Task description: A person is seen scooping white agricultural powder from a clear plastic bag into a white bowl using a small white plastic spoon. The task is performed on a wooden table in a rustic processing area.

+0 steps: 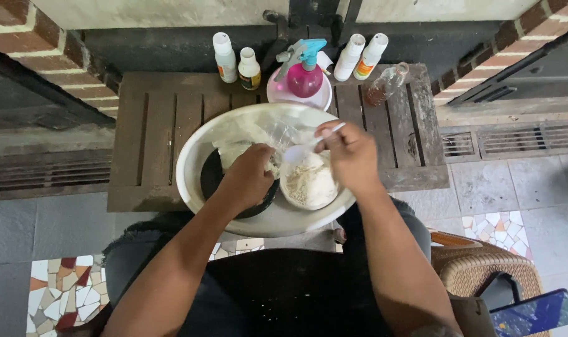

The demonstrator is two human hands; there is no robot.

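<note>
A large white basin (pixel 196 145) sits on a low wooden slat table (pixel 156 125). Inside it are a black pot (pixel 209 178) and a clear plastic bag (pixel 278 134) with pale powdery material (pixel 310 182). My left hand (pixel 248 176) grips the edge of the bag over the black pot. My right hand (pixel 351 155) holds a white plastic spoon (pixel 299 151), its bowl above the powder.
Along the table's far edge stand two white bottles (pixel 225 57), a pink spray bottle (pixel 305 76) in a pink dish, two more white bottles (pixel 361 56) and a clear bottle (pixel 386 84) lying tilted. A wicker seat (pixel 484 268) is at lower right.
</note>
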